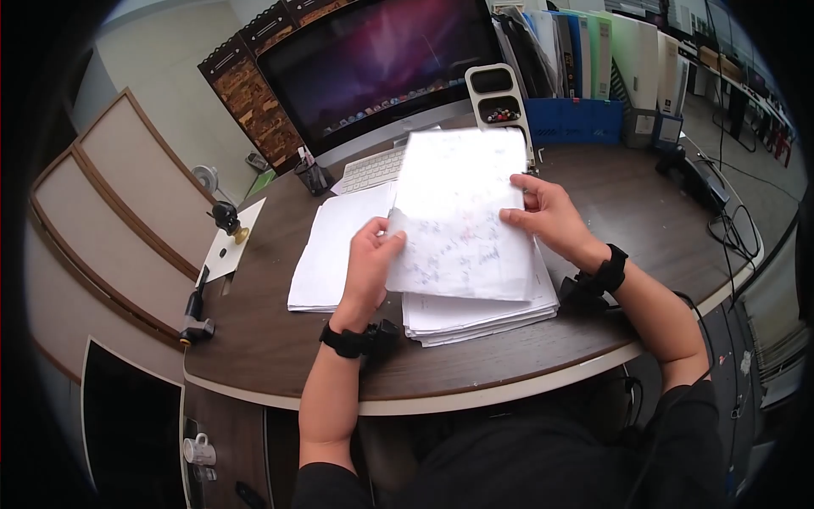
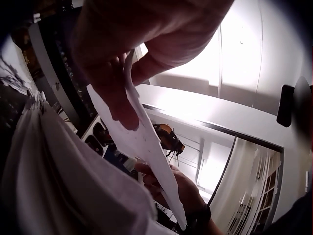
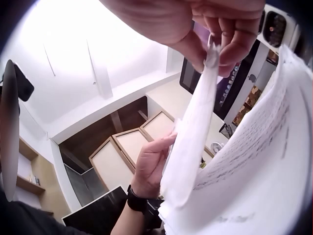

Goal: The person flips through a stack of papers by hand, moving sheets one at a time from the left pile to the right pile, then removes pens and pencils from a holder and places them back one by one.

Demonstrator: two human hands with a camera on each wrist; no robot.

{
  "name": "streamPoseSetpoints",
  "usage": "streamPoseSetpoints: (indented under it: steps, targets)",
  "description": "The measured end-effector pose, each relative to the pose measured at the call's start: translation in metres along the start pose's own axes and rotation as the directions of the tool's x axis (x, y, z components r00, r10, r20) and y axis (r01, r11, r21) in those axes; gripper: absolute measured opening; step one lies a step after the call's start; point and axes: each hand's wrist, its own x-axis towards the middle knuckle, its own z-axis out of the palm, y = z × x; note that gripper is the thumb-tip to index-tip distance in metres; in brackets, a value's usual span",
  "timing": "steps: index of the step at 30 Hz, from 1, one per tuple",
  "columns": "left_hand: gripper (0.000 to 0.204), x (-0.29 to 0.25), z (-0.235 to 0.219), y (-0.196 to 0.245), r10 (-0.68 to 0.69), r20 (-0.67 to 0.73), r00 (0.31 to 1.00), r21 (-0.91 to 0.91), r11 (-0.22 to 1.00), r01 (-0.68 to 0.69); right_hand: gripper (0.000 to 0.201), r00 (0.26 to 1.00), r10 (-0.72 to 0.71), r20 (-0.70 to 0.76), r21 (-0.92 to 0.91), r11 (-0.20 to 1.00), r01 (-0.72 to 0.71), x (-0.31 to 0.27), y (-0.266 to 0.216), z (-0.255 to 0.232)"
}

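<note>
Both hands hold a sheet of paper (image 1: 462, 229) with handwriting and bluish marks, raised above a stack of papers (image 1: 475, 318). My left hand (image 1: 369, 263) pinches its left edge between thumb and fingers. At the opposite edge my right hand (image 1: 551, 216) pinches it the same way. In the left wrist view the paper (image 2: 142, 139) is seen nearly edge-on under the left fingers. The right wrist view shows the paper (image 3: 193, 147) hanging from the right thumb and fingers. Left of the stack lies a second pile of papers (image 1: 335, 254).
Behind the papers stand a keyboard (image 1: 373, 171), a monitor (image 1: 381, 68) and a pen cup (image 1: 314, 176). A white organizer (image 1: 498, 93) and a row of binders (image 1: 598, 59) are at the back right. A telephone (image 1: 699, 182) with cables sits at the right edge.
</note>
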Motion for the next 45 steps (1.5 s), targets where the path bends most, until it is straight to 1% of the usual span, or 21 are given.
streamPoseSetpoints:
  steps: [1,2,4,5,6,7,8,10,11,13,14,16,20,22,29,31,34,35,37,44,45]
  targets:
    - [0.01,0.001,0.001,-0.001,-0.073,0.043,0.996,0.029,0.997,0.072,0.061,0.997,0.038,-0.073,0.078,0.996,-0.032,-0.004,-0.009,0.004]
    - [0.01,0.002,-0.002,-0.001,-0.074,0.043,0.996,0.03,0.997,0.073,0.061,0.997,0.038,-0.073,0.078,0.996,-0.032,-0.004,-0.009,0.002]
    - [0.016,0.004,-0.011,0.0,-0.257,0.155,0.954,0.144,0.961,0.236,0.057,0.994,0.105,-0.007,-0.085,0.991,-0.105,-0.002,-0.009,-0.003]
    - [0.019,0.004,-0.01,-0.002,-0.255,0.112,0.961,0.168,0.958,0.234,0.057,0.994,0.105,-0.007,-0.085,0.991,-0.106,-0.003,-0.011,-0.004]
    - [0.019,0.004,-0.01,-0.001,-0.255,0.112,0.96,0.168,0.957,0.235,0.055,0.989,0.141,0.039,-0.157,0.978,-0.134,-0.003,-0.014,-0.005]
    - [0.019,0.004,-0.011,0.0,-0.292,0.108,0.95,0.209,0.941,0.265,0.052,0.98,0.18,0.081,-0.23,0.96,-0.157,-0.004,-0.016,-0.005]
    - [0.018,0.005,-0.012,0.0,-0.328,0.103,0.939,0.25,0.922,0.295,0.052,0.98,0.18,0.081,-0.23,0.96,-0.157,-0.003,-0.015,-0.006]
    - [0.018,0.006,-0.014,-0.005,-0.329,0.119,0.937,0.271,0.918,0.289,0.053,0.951,0.222,0.215,-0.304,0.941,-0.151,-0.001,-0.014,-0.008]
    - [0.019,0.006,-0.015,-0.006,-0.33,0.134,0.934,0.292,0.914,0.281,0.053,0.951,0.222,0.216,-0.305,0.941,-0.15,-0.002,-0.012,-0.007]
    - [0.018,0.004,-0.014,-0.004,-0.348,0.135,0.928,0.309,0.904,0.294,0.052,0.972,0.187,0.139,-0.346,0.929,-0.13,-0.002,-0.007,-0.005]
    - [0.018,0.004,-0.014,-0.004,-0.366,0.137,0.921,0.328,0.894,0.306,0.052,0.972,0.187,0.14,-0.346,0.929,-0.129,-0.001,-0.004,-0.005]
    - [0.019,0.004,-0.014,-0.005,-0.356,0.12,0.927,0.353,0.888,0.296,0.048,0.988,0.122,0.094,-0.348,0.934,-0.082,0.001,0.003,-0.006]
    - [0.019,0.006,-0.017,-0.008,-0.317,0.088,0.944,0.419,0.872,0.253,0.044,0.991,0.104,0.084,-0.346,0.936,-0.069,0.0,0.006,-0.005]
    - [0.019,0.006,-0.017,-0.009,-0.309,0.084,0.947,0.435,0.867,0.244,0.038,0.997,0.054,0.054,-0.357,0.934,-0.032,-0.001,0.004,-0.003]
    - [0.018,0.005,-0.011,-0.008,-0.27,0.047,0.962,0.556,0.807,0.199,0.032,0.999,0.027,0.031,-0.328,0.945,-0.016,-0.003,-0.003,-0.001]
    - [0.018,0.005,-0.011,-0.008,-0.266,0.048,0.963,0.556,0.808,0.196,0.031,0.998,0.055,-0.009,-0.359,0.932,-0.054,-0.005,-0.01,-0.001]
    - [0.019,0.004,-0.01,-0.006,-0.26,0.047,0.965,0.562,0.805,0.189,0.029,0.999,0.023,-0.026,-0.332,0.943,-0.03,-0.004,-0.005,-0.001]
    - [0.019,0.004,-0.01,-0.006,-0.258,0.045,0.965,0.568,0.801,0.187,0.029,0.999,0.023,-0.026,-0.333,0.943,-0.03,-0.004,-0.005,-0.001]
    - [0.018,0.004,-0.01,-0.006,-0.256,0.046,0.966,0.568,0.802,0.185,0.028,0.999,-0.034,-0.026,-0.404,0.914,0.02,-0.005,-0.007,-0.001]
    - [0.017,0.005,-0.01,-0.006,-0.234,0.048,0.971,0.591,0.791,0.161,0.03,0.999,-0.034,-0.002,-0.429,0.903,0.03,-0.005,-0.008,-0.001]
    - [0.017,0.005,-0.011,-0.007,-0.234,0.048,0.971,0.59,0.791,0.161,0.032,0.999,-0.046,0.019,-0.443,0.895,0.05,-0.004,-0.005,-0.001]
